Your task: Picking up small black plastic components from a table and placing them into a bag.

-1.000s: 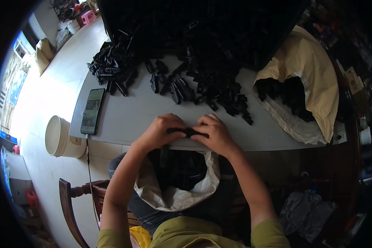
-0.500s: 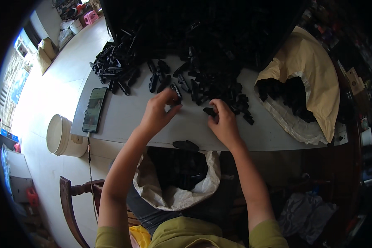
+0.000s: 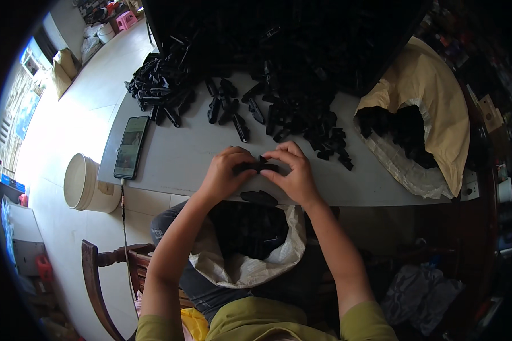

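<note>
Head view shows the left hand (image 3: pixel 224 173) and right hand (image 3: pixel 293 170) pinching a small black plastic clip piece (image 3: pixel 257 166) between their fingertips at frame centre, above the grey table (image 3: pixel 176 156) edge. Just below lies another flat black plastic piece (image 3: pixel 259 197), over a white sack (image 3: pixel 250 267) in the lap. Black parts (image 3: pixel 301 122) pile above; a smartphone (image 3: pixel 131 146) lies at left

Phone (image 3: pixel 131 146) left on table (image 3: pixel 182 159), parts pile (image 3: pixel 290 108) behind (sack (image 3: pixel 421 125) right)
</note>
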The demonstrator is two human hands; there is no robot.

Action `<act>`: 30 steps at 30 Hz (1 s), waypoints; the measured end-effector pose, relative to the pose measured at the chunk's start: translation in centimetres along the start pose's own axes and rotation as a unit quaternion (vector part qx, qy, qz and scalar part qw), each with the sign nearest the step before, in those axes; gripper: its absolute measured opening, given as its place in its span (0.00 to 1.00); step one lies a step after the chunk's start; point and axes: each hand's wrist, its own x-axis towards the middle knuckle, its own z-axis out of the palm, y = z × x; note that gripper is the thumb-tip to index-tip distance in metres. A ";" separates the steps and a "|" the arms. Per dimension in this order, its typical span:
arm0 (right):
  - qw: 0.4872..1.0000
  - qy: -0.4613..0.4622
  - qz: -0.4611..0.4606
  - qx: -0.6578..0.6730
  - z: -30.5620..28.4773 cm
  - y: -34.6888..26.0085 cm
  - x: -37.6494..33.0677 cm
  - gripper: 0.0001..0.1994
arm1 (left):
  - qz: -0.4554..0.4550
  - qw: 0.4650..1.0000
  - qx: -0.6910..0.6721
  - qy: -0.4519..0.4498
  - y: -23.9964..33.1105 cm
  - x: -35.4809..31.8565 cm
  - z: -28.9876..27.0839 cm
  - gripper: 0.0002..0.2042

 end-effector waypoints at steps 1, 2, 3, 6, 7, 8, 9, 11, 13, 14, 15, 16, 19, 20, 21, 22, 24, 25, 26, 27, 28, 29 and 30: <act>1.000 -0.001 0.000 0.001 0.0 0.0 -0.2 0.13 | 0.001 1.000 0.002 -0.005 -0.2 0.0 0.0 0.12; 0.999 -0.008 0.009 -0.037 -0.2 0.0 -0.4 0.13 | 0.002 1.000 0.005 -0.010 -0.3 0.0 0.0 0.12; 0.997 -0.015 0.020 -0.075 -0.6 0.0 -0.6 0.12 | 0.001 1.000 0.004 -0.009 -0.3 0.0 0.0 0.12; 0.983 -0.027 -0.030 -0.181 -1.7 -0.4 -0.7 0.11 | 0.001 1.000 -0.010 -0.009 -0.3 0.0 0.1 0.12; 0.983 -0.028 -0.029 -0.181 -2.3 -0.4 -0.6 0.11 | -0.005 1.000 -0.015 -0.009 -0.4 0.0 0.0 0.12; 0.982 -0.054 -0.033 -0.180 -2.9 -0.4 -0.5 0.11 | -0.010 1.000 -0.020 -0.010 -0.5 0.0 0.0 0.12; 0.980 -0.080 -0.037 -0.178 -3.2 -0.4 -0.4 0.11 | -0.012 1.000 -0.020 -0.010 -0.5 0.0 -0.1 0.12; 0.985 -0.088 -0.016 -0.146 -3.2 -0.3 -0.1 0.11 | 0.017 1.000 -0.009 -0.025 -0.7 0.1 -0.2 0.12; 0.989 -0.095 0.008 -0.117 -3.0 -0.3 -0.1 0.11 | 0.026 0.999 -0.023 -0.035 -0.7 0.3 0.1 0.12; 0.991 -0.098 0.010 -0.093 -2.2 -0.1 -0.2 0.12 | 0.036 0.998 -0.036 -0.045 -0.7 0.4 0.3 0.11; 0.993 -0.099 0.010 -0.069 -1.8 0.0 0.1 0.12 | 0.038 0.998 -0.035 -0.044 -0.7 0.5 0.2 0.11; 0.990 -0.123 0.011 -0.069 -2.0 0.0 0.3 0.10 | 0.044 0.997 -0.022 -0.058 -0.8 0.4 0.0 0.12; 0.992 -0.101 0.008 -0.070 -2.2 0.4 0.7 0.09 | 0.080 0.996 0.026 -0.040 -1.1 1.1 -1.2 0.15; 0.992 -0.100 0.006 -0.070 -2.1 0.7 1.4 0.09 | 0.108 0.992 0.061 -0.009 -1.2 1.7 -1.6 0.17; 0.988 -0.045 -0.031 -0.146 -1.9 1.2 2.3 0.10 | 0.106 0.992 0.062 -0.009 -1.1 2.5 -2.3 0.17; 0.972 0.012 -0.067 -0.224 -2.0 1.6 2.8 0.11 | 0.127 0.968 0.213 0.041 -0.8 3.9 -2.8 0.16; 0.957 -0.025 -0.078 -0.278 -1.7 2.1 3.3 0.11 | 0.145 0.916 0.361 0.093 -1.1 5.0 -3.2 0.16; 0.938 -0.062 -0.089 -0.329 -1.5 2.2 3.7 0.12 | 0.126 0.922 0.364 0.052 -1.9 5.2 -3.1 0.13; 0.938 -0.060 -0.093 -0.328 -1.5 2.1 3.7 0.12 | 0.106 0.925 0.365 0.011 -2.5 5.2 -3.1 0.11; 0.943 -0.077 -0.048 -0.320 -1.5 1.6 3.5 0.12 | 0.105 0.925 0.365 0.011 -2.1 5.0 -3.0 0.11; 0.945 -0.092 -0.002 -0.313 -1.7 1.1 3.1 0.12 | 0.087 0.936 0.339 -0.038 -0.8 4.6 -2.9 0.10; 0.945 -0.092 0.000 -0.315 -1.9 0.9 2.9 0.12 | 0.070 0.943 0.312 -0.088 -0.1 4.1 -2.7 0.09; 0.980 -0.066 0.043 -0.185 -2.0 0.5 2.7 0.13 | 0.055 0.963 0.246 -0.097 0.2 3.3 -2.6 0.08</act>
